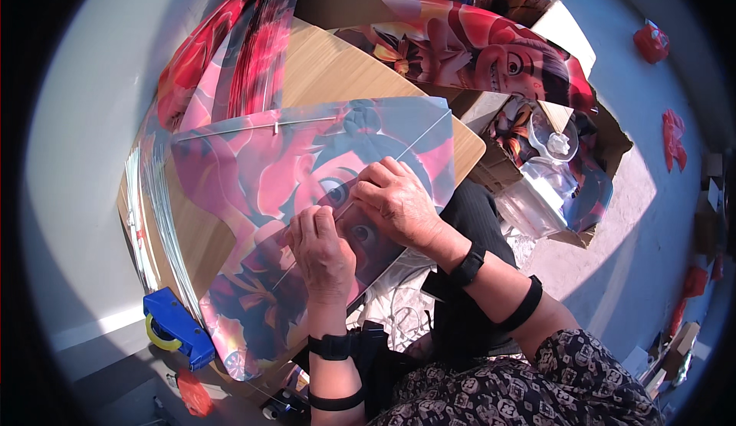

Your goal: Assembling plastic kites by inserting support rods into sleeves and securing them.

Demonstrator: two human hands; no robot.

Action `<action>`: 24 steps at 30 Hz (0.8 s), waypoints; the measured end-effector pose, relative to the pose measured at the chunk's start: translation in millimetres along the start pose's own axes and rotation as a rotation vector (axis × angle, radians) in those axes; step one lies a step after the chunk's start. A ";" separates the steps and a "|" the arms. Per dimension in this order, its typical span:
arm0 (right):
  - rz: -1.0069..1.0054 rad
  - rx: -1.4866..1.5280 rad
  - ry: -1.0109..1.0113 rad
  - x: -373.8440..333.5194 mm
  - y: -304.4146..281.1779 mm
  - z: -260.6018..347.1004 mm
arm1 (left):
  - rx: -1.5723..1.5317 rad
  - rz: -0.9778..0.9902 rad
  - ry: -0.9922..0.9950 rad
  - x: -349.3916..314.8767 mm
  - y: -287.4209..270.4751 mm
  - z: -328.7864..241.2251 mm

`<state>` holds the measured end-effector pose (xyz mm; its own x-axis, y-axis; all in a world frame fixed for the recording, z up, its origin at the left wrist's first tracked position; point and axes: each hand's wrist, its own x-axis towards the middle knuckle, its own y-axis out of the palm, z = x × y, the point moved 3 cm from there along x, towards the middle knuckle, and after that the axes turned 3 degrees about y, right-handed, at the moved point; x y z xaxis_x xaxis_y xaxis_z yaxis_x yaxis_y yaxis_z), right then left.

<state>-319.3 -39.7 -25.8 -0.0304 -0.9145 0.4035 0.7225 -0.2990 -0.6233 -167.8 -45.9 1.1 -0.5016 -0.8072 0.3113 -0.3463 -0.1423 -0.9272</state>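
A thin printed sheet like a kite sail (261, 173), with a big-eyed cartoon figure in pink and grey-blue, lies spread over the wooden table (330, 62). A slim pale rod (422, 136) crosses it diagonally from the upper right corner toward the lower left. Both hands are closed on this rod near the sheet's middle. My left hand (322, 253) pinches it lower down, and my right hand (402, 204) grips it just above. Curled fingers hide the exact pinch points. Along the sheet's far edge runs a second rod (230, 129) with a small white piece on it.
Bundled white rods (162, 211) lie at the table's left edge, near a blue tape dispenser (178, 328). Red printed sheets (257, 50) are stacked at the far left. On the right, a cardboard box (613, 139) holds printed sheets, clear plastic and a round clear container (553, 141).
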 end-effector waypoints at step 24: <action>0.023 0.008 0.013 2.3 -4.6 4.6 | 0.077 0.096 -0.354 -97.3 -8.6 5.7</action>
<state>-319.6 -39.1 -18.9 -0.0232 -0.9245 0.3804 0.7284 -0.2763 -0.6270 -111.5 30.5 -22.4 -0.2194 -0.9650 0.1436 -0.2439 -0.0882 -0.9658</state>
